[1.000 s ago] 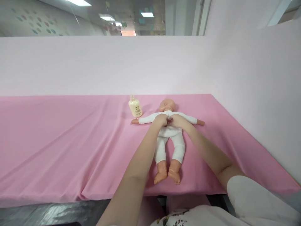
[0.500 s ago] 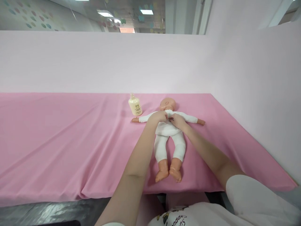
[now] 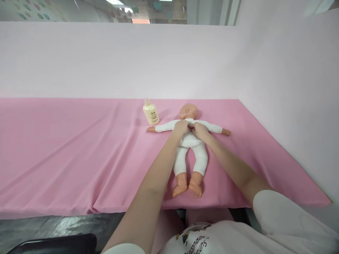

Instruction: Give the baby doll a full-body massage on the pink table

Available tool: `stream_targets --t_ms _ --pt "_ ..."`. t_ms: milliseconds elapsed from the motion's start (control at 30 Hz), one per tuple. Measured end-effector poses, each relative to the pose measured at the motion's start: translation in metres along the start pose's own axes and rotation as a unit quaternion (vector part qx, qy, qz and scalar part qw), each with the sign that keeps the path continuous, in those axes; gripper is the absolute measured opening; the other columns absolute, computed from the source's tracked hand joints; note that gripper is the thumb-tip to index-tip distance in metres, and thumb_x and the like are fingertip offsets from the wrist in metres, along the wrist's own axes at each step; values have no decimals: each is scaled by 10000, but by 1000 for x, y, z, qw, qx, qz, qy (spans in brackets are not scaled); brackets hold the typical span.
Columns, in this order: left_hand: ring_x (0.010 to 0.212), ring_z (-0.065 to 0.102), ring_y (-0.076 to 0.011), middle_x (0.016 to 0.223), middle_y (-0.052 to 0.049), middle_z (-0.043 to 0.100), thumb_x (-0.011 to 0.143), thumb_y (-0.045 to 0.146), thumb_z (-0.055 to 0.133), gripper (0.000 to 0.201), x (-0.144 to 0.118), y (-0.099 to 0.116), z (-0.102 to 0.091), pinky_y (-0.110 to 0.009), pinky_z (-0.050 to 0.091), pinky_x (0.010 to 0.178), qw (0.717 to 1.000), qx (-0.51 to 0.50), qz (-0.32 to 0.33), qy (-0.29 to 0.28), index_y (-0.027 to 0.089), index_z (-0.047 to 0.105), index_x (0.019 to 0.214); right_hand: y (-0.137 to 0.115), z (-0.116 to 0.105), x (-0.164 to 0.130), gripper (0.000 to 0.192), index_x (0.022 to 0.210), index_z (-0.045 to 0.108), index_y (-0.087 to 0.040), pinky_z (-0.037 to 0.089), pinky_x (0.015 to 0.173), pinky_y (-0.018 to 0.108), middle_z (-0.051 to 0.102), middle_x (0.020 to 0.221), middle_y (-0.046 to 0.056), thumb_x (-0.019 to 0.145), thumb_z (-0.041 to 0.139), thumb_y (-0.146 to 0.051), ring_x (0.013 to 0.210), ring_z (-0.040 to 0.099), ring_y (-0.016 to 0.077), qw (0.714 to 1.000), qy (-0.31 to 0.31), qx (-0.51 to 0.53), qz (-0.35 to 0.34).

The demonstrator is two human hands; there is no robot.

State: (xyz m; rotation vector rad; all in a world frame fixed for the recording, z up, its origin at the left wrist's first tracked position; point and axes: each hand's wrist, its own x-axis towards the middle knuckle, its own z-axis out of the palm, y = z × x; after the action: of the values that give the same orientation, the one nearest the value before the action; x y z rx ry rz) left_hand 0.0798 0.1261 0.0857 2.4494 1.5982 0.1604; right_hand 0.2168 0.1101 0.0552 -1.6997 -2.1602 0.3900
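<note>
Pinching the doll's white top, left hand and right hand meet beside an illegibly labelled bottle.

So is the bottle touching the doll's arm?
Apart. The head view shows a strip of pink cloth between the cream bottle and the doll, whose outstretched arm lies just in front of it.

We see a doll in a plain white suit, its head, hands and feet a peachy flesh tone; beside it a bottle of pale cream-yellow with a small dark print on its front; both lie on a table cloth of even pink, unpatterned; behind it the wall is a very pale pink; our sleeve is white, the shirt printed with coloured lettering.
</note>
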Motion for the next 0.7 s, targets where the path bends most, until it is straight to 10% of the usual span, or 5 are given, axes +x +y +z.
stream_targets --t_ms 233,533,700 --pt "1096 697 -259 1146 -124 764 888 104 511 351 3 0 -2 -317 508 949 999 44 -13 -13 165 774 1113 17 2 12 259 1160 692 -168 462 1033 321 696 1207 104 972 515 -195 1147 616 201 965 202 131 -102" --pt "1059 700 -225 1142 -83 771 846 97 564 339 5 -16 -6 -296 509 953 999 -36 29 -13 179 775 1098 43 28 21 205 1073 699 -154 450 1062 329 711 1166 109 898 593 -154 1134 637 205 975 150 147 -72" --pt "1068 674 -210 1166 -82 743 886 185 540 311 9 -29 -17 -290 503 972 982 -105 12 159 183 757 1109 42 27 20 222 1087 706 -151 445 1073 318 709 1185 110 895 595 -148 1147 638 200 973 152 157 -69"
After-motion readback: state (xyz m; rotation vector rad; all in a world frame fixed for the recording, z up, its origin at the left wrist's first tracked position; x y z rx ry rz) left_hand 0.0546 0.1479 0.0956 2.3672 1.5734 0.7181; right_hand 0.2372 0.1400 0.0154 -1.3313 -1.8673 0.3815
